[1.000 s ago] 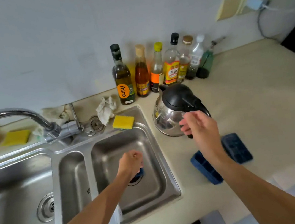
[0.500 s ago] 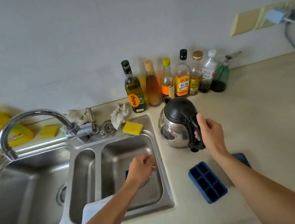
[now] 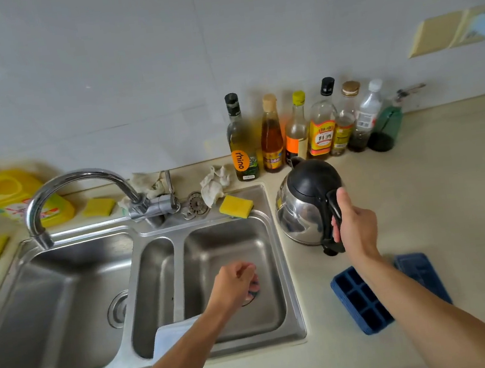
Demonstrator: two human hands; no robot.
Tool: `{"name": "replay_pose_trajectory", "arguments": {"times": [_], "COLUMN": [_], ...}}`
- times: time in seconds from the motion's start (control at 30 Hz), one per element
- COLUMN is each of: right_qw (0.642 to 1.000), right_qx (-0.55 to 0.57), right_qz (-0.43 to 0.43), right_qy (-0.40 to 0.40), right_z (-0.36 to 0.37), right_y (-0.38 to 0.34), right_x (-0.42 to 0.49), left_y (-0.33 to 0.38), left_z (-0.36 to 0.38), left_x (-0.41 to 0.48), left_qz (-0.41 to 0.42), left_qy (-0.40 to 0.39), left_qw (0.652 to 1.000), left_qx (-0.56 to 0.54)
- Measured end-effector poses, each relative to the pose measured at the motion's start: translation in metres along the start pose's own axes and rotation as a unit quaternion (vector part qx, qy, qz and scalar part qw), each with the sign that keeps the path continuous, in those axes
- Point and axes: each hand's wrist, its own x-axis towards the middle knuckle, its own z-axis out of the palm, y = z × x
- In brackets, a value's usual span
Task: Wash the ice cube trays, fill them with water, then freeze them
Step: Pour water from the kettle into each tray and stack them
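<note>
Right hand (image 3: 354, 225) wrapped kettle (image 3: 307, 203) handle, grip closed on it; kettle stood on table (image 3: 449, 189) just beside sink (image 3: 285, 270), probably water source for filling. Left hand (image 3: 234, 285) curled low in right basin, grip closed around small dark blue item, mostly hidden, identity unclear. Two blue ice cube trays (image 3: 361, 300) lay on table, below kettle, near right forearm, cavities up, untouched by either grip, apparently awaiting water.

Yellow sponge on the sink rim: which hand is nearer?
Left, narrowly. The left hand is down in the right basin, directly below the yellow sponge. The right hand grips the kettle, farther off to the sponge's right.
</note>
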Motion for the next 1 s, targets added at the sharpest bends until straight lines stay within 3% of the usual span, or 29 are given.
{"name": "replay_pose_trajectory", "arguments": {"times": [0.2,0.5,0.73,1.0], "right_qw": [1.000,1.000,0.996,0.989], "right_qx": [0.004,-0.014,-0.068,-0.115], "right_qz": [-0.001,0.022,0.025,-0.003], "right_qy": [0.026,-0.010,-0.044,-0.091], "right_z": [0.029,0.043,0.029,0.010], "right_y": [0.004,0.017,0.013,0.001], "right_x": [-0.042,-0.117,-0.150,-0.171], "left_y": [-0.021,-0.057,-0.069,-0.075], "left_z": [-0.038,-0.066,-0.060,-0.032], "left_x": [0.000,0.014,-0.003,-0.047], "left_qz": [-0.008,-0.013,-0.008,-0.010], "left_qy": [-0.038,-0.020,-0.026,-0.098], "left_qw": [0.997,0.990,0.979,0.963], "left_qx": [-0.061,-0.139,-0.203,-0.249]}}
